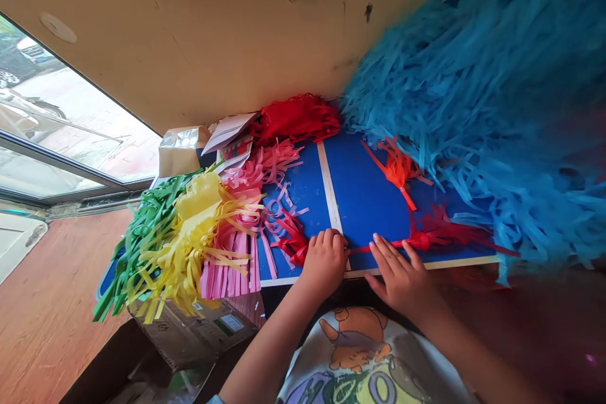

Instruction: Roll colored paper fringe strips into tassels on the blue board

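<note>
A red tissue-paper tassel lies along the near edge of the blue table, its middle twisted into a thin cord. My left hand is closed on this cord, with red fringe sticking out on its left side. Stretched out flat, the fingers of my right hand press on the twisted part near the right-hand fringe. Beyond my right hand lies a smaller orange-red tassel, tied into a point. What sits inside my left fist is hidden.
Blue fringed paper heaps over the right side. Green, yellow and pink fringes cover the left end. A red fringe pile lies by the wall. A white strip crosses the blue table. Below stands a cardboard box.
</note>
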{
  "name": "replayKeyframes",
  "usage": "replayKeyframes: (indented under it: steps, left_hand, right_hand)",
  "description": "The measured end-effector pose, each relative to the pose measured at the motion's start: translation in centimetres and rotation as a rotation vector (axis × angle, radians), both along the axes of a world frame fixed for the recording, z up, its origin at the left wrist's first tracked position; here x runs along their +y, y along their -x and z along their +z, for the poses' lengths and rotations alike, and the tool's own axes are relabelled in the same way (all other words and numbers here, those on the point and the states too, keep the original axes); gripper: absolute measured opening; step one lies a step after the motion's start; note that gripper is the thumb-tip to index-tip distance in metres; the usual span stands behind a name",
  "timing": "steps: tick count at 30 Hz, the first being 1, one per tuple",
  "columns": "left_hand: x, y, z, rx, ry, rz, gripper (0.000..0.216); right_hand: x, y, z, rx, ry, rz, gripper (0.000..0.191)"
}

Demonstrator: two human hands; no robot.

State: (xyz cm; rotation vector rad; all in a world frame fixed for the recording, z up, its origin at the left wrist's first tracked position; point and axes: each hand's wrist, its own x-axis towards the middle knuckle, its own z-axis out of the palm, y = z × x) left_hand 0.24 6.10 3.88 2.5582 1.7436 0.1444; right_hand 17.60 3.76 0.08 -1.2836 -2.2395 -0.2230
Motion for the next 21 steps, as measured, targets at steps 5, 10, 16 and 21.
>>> replayKeyframes:
  steps: [5, 10, 16, 21]
  left_hand:
    - [-0.2, -0.1, -0.1, 0.011, -0.015, 0.000, 0.008]
    - [-0.2, -0.1, -0.2, 0.018, -0.014, 0.005, 0.009]
    - [-0.4, -0.8, 1.0, 0.109, -0.039, -0.121, 0.013]
    - [-0.4, -2.9, 1.5, 0.053, -0.094, -0.227, 0.011]
  right_hand:
    - [-0.1, -2.2, 0.1, -0.112, -0.033, -0.034, 0.041]
    - [0.2, -4.2, 0.0, -0.193, -0.077, -0.081, 0.044]
    - [0.8, -4.3, 1.0, -0.172, -0.103, -0.131, 0.035]
    - [0.5, -3.0, 2.1, -0.055, -0.058, -0.238, 0.020]
